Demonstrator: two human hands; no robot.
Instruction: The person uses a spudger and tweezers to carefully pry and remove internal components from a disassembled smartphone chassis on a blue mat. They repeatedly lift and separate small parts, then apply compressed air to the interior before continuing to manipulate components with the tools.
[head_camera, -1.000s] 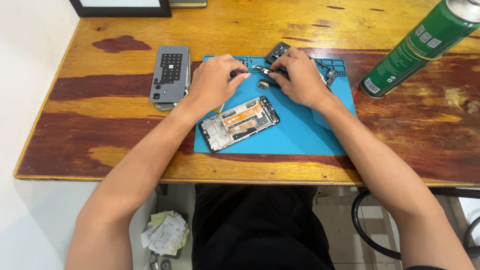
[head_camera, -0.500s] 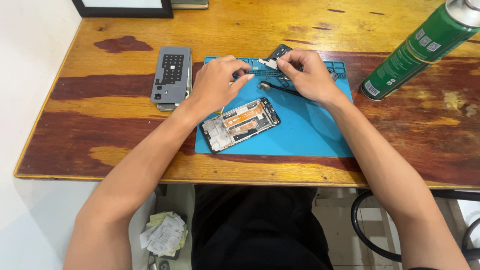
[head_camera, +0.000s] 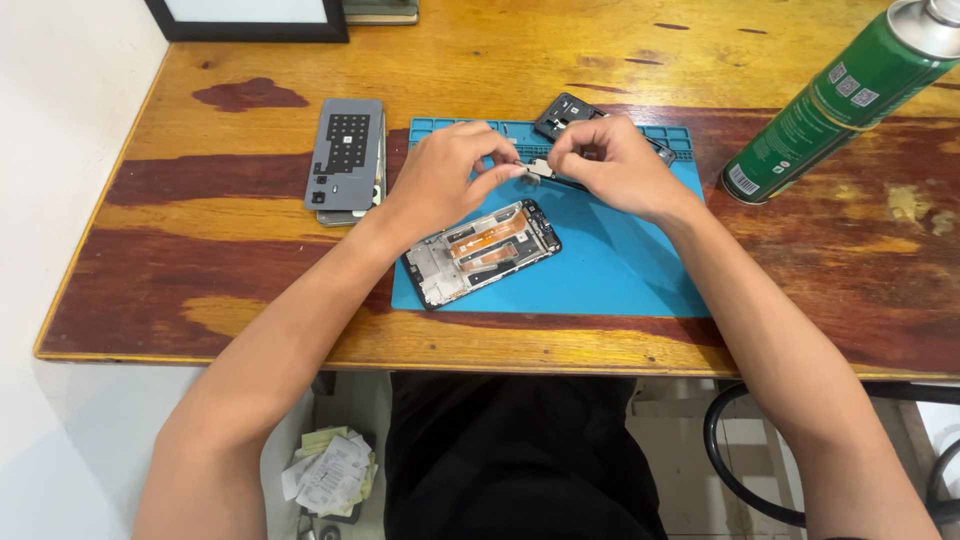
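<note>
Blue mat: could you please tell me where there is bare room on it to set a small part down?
The blue mat is bare along its right half, between the opened phone and the mat's right edge. Its top strip is crowded: the left hand and right hand pinch a small part there, beside a dark phone piece. More bare wood lies left, below the grey back cover.

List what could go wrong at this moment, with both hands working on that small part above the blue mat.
1. The small part is pinched only at fingertips between the left hand and right hand; it might slip and drop onto the opened phone frame below.
2. The green spray can leans near the right forearm; an elbow shift could knock it.
3. The grey back cover sits off the blue mat, so it could get pushed along the bare wood.
</note>
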